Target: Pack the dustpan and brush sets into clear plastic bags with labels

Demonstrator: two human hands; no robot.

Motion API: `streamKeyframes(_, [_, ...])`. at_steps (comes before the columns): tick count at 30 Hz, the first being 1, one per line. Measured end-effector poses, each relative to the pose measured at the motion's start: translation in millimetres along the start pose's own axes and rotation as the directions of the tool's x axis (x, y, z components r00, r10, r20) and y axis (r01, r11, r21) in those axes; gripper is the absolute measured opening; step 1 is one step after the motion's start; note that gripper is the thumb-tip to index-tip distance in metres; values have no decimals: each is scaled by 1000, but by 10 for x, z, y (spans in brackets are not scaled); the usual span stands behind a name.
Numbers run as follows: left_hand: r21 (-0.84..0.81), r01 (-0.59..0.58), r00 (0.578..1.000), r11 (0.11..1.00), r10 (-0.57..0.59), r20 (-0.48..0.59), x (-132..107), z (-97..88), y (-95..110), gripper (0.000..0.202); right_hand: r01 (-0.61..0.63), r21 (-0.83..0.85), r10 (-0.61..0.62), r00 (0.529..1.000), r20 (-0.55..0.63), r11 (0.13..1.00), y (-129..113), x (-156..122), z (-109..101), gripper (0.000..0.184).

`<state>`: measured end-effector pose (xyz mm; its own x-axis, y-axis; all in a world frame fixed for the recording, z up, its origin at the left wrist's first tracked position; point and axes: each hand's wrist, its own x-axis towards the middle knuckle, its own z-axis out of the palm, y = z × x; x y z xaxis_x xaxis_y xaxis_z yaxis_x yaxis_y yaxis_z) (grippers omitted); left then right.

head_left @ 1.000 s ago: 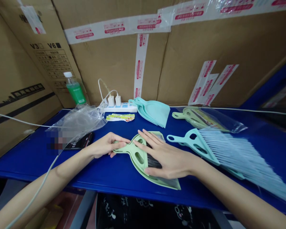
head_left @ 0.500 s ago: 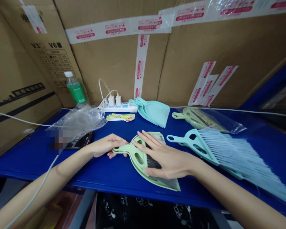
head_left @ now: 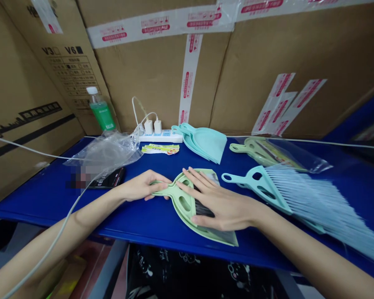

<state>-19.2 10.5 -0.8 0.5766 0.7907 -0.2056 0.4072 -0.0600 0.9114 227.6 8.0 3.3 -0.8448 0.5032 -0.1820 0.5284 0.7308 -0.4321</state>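
Note:
My left hand (head_left: 142, 186) is wrapped round the handle end of a light green dustpan (head_left: 191, 227), with a matching green hand brush (head_left: 178, 193) nested in it. The two handles lie one over the other, thumb on top. Flat over the brush's dark bristles (head_left: 204, 209) rests my right hand (head_left: 220, 204), its fingers stretched out and covering much of the head and pan. Just right of them lies a light blue brush (head_left: 262, 187) with long pale bristles, partly over another blue piece.
Stacked blue dustpans (head_left: 207, 143) lie at the back beside a power strip (head_left: 166, 136). A bagged green set (head_left: 264, 153) is at back right. On the left are a clear plastic bag (head_left: 109, 151), a black box (head_left: 112, 179) and a green bottle (head_left: 102, 114). A white cable crosses my left arm.
My left thumb has shifted further along the green handles, and that hand grips them more fully. The right hand stays flat on the brush. The view has shifted slightly.

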Motion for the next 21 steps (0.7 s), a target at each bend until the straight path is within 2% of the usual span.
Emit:
streamKeyframes(9, [2,-27,997,1000,27,66,15,-43,-11,35,13,-7,-13,1000,-7,1000,9,-1,11,85])
streamKeyframes(16, [15,-6,999,1000,5,42,11,-40,-19,37,7,21,-7,1000,-26,1000,48,-21,-23,88])
streamKeyframes(21, [28,-5,999,1000,4,39,7,-56,-6,38,-13,-31,11,998,-61,999,37,-39,-79,85])
